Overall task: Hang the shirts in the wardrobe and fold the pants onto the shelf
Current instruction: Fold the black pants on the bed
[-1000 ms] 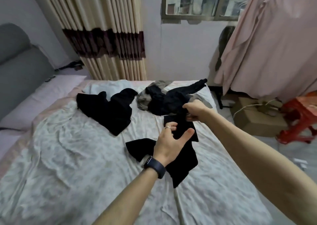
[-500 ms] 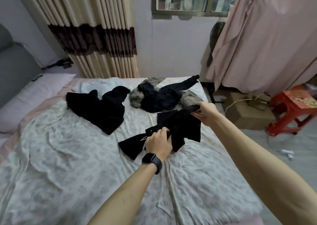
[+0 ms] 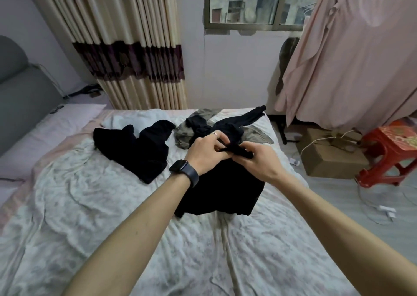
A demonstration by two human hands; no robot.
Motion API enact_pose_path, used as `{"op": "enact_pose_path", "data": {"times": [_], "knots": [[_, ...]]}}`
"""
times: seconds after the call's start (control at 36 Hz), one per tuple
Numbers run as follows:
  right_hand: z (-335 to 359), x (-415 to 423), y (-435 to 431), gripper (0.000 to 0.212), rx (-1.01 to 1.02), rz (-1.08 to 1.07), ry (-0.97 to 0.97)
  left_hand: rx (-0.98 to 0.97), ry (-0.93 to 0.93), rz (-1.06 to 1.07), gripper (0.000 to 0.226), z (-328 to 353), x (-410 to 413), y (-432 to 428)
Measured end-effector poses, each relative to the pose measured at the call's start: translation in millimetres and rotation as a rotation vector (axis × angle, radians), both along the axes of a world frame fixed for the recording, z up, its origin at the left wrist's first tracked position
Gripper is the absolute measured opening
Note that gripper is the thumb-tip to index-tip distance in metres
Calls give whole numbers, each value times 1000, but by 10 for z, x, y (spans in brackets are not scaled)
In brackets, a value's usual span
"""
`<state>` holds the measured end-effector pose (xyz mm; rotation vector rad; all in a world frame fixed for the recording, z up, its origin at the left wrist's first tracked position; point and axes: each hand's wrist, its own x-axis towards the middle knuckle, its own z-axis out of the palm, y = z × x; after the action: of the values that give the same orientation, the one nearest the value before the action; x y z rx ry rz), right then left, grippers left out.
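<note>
Both hands, left hand and right hand, pinch the black garment's top edge with curled fingers above the bed, seemingly mid-fold; next it likely needs squaring up.

Head view, forward-down, bed seemingly near

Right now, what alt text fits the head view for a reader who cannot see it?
The left hand and the right hand pinch the top edge of a black garment draped onto the bed. A second black garment and a dark-and-grey clothes pile lie beyond it; a red stool stands right of the bed.
</note>
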<state>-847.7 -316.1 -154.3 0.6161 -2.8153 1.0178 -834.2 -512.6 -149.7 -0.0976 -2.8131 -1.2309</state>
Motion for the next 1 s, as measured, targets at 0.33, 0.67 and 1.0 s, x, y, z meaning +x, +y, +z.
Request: {"op": "enact_pose_path", "data": {"times": [0.33, 0.67, 1.0], "knots": [[105, 9, 192, 20, -280, 93, -184, -75, -212, 377, 67, -1116, 397, -758], [-9, 239, 720, 22, -396, -137, -224, 257, -257, 256, 32, -1007, 539, -752], [-439, 474, 880, 17, -278, -482, -183, 250, -254, 194, 23, -713, 754, -637]]}}
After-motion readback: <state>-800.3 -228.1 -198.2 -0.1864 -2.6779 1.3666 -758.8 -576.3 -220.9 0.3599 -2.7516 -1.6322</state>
